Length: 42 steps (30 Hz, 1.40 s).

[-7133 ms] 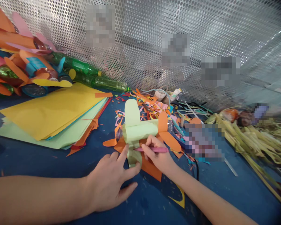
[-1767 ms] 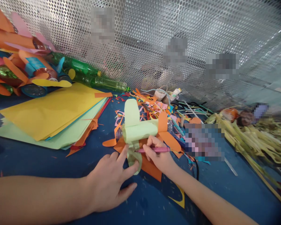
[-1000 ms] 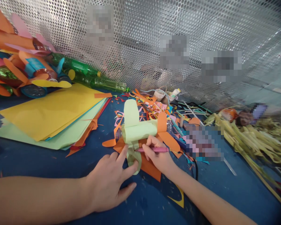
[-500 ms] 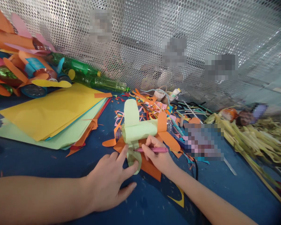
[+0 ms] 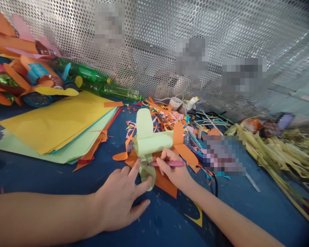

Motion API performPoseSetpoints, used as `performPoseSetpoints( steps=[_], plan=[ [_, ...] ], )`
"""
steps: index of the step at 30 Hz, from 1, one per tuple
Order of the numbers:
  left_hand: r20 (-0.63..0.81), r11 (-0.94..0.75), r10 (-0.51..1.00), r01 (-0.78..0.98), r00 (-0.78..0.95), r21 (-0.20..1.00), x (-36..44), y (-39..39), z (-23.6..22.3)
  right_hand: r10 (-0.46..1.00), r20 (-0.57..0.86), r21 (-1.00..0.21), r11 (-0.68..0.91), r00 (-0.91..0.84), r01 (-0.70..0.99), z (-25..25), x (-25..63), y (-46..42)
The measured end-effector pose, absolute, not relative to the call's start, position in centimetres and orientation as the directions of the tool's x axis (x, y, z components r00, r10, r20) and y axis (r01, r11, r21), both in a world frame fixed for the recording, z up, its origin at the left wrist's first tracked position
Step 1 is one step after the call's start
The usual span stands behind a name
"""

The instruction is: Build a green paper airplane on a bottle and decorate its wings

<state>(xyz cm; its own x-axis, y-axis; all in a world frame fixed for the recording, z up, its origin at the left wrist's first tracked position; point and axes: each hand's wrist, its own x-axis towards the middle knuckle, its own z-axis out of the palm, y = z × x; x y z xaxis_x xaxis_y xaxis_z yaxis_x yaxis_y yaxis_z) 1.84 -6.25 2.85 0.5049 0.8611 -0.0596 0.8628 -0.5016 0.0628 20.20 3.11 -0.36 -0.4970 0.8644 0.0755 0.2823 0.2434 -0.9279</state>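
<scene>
On the blue tabletop [image 5: 98, 192] lies a toy plane [image 5: 154, 143], a plastic bottle wrapped in pale green paper with orange tail pieces and an orange propeller. My left hand [image 5: 123, 195] is spread, its fingertips pressing on the near pale green wing [image 5: 147, 175]. Pinched in my right hand [image 5: 173, 169] is a pink pen [image 5: 173, 164], its tip touching or very close to that wing. Any mark under the tip is too small to make out. Orange paper [image 5: 167, 183] sits beneath the plane.
Stacked coloured paper [image 5: 56, 123] lies left. Behind it are green bottles [image 5: 92, 73] and other bottle planes [image 5: 45, 77]. Paper scraps [image 5: 170, 115] are strewn behind the plane. Dried husks [image 5: 280, 157] lie right. A perforated metal screen [image 5: 154, 41] stands at the back.
Both hands stay almost in place. The pink pen shifts only slightly at the wing, and the near wing sat a little differently under my left fingers in the oldest frame.
</scene>
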Motion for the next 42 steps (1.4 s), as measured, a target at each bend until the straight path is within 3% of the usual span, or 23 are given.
performPoseSetpoints(
  steps=[24, 32, 42],
  plan=[
    [-0.046, -0.505, 0.86, 0.86, 0.509, 0.073, 1.8, -6.3, 2.7, 0.846, 0.058, -0.927, 0.243, -0.53, 0.285, -0.4, 20.3, 3.1],
    [-0.04, -0.502, 0.861, 0.86, 0.506, 0.088, 1.7, -6.2, 2.6, 0.897, 0.099, -0.967, 0.189, -0.431, 0.171, 0.8, 20.0, 2.4],
    [-0.038, -0.507, 0.856, 0.852, 0.515, 0.131, 1.6, -6.1, 2.9, 0.841, 0.088, -0.929, 0.262, -0.533, 0.261, 1.0, 20.2, 2.2]
  ],
)
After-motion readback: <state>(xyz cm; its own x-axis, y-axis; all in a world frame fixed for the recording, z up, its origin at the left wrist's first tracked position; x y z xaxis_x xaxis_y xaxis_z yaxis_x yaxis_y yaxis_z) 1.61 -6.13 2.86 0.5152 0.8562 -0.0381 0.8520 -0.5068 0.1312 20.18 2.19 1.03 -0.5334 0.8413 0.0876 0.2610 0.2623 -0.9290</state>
